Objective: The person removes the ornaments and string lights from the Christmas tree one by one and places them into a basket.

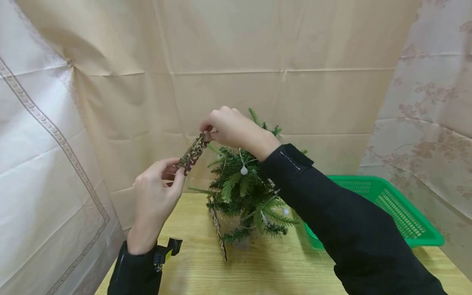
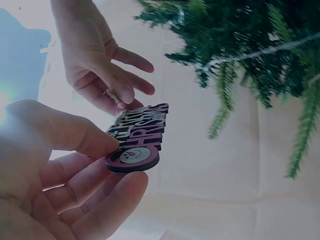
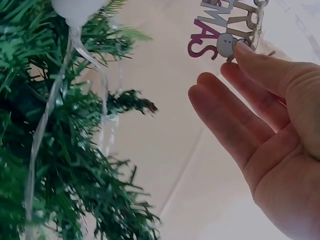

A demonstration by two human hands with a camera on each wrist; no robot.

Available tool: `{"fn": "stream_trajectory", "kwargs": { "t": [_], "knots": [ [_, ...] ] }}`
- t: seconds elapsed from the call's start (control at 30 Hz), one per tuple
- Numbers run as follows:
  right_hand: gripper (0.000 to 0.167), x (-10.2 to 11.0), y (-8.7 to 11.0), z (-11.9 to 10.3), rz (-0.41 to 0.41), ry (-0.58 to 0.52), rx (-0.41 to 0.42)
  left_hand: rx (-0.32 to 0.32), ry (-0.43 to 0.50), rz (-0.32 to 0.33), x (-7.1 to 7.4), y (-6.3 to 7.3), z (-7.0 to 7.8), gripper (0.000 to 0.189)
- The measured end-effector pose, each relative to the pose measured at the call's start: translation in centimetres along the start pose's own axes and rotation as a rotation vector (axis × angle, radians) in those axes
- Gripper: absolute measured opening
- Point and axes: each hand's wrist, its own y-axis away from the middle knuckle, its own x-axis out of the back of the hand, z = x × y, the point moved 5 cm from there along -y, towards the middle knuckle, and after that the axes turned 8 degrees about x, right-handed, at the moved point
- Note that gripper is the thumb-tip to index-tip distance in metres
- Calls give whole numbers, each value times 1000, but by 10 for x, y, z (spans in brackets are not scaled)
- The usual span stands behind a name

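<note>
A flat cut-out Christmas lettering sign (image 1: 193,153) is held in the air at the left of a small Christmas tree (image 1: 234,188). My left hand (image 1: 156,192) pinches its lower end between thumb and fingers; in the left wrist view the maroon lettering (image 2: 146,134) reads "CHRISTMAS", with a round smiling face by the thumb. At the upper end, my right hand (image 1: 234,129) pinches the sign's corner beside a twine cord (image 3: 258,25). A small snowman figure (image 3: 227,46) shows there by the right thumb. The right forearm crosses in front of the tree.
A green plastic basket (image 1: 424,217) stands right of the tree on the wooden table (image 1: 191,262). Clear wire with white ball lights (image 1: 244,170) winds through the branches. Another thin cut-out piece (image 1: 218,231) leans at the tree's lower left. Cloth hangs behind and at both sides.
</note>
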Motion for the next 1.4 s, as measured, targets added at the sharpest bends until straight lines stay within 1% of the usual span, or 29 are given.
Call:
{"fn": "stream_trajectory", "kwargs": {
  "t": [0.23, 0.43, 0.57, 0.7, 0.97, 1.13, 1.3, 1.4],
  "knots": [
    [18, 12, 21, -6, 49, 10, 44, -65, 10, 6, 10, 8, 18, 20],
    [17, 15, 49, -6, 116, -19, 108, -158, 19, 22, 16, 17, 32, 18],
    [18, 18, 71, -6, 175, -33, 143, -201, 52, 3, 16, 22, 39, 17],
    [19, 17, 90, -7, 207, -65, 158, -208, 104, -30, 14, 27, 44, 17],
    [22, 4, 133, -8, 278, -93, 169, -226, 158, -118, 7, 44, 55, 17],
    [26, -8, 166, -6, 330, -148, 169, -243, 184, -157, -1, 56, 60, 19],
    [32, -25, 201, -5, 395, -209, 160, -303, 211, -206, -11, 71, 66, 23],
    [38, -35, 220, -4, 416, -250, 139, -340, 229, -240, -17, 81, 69, 27]
  ]
}}
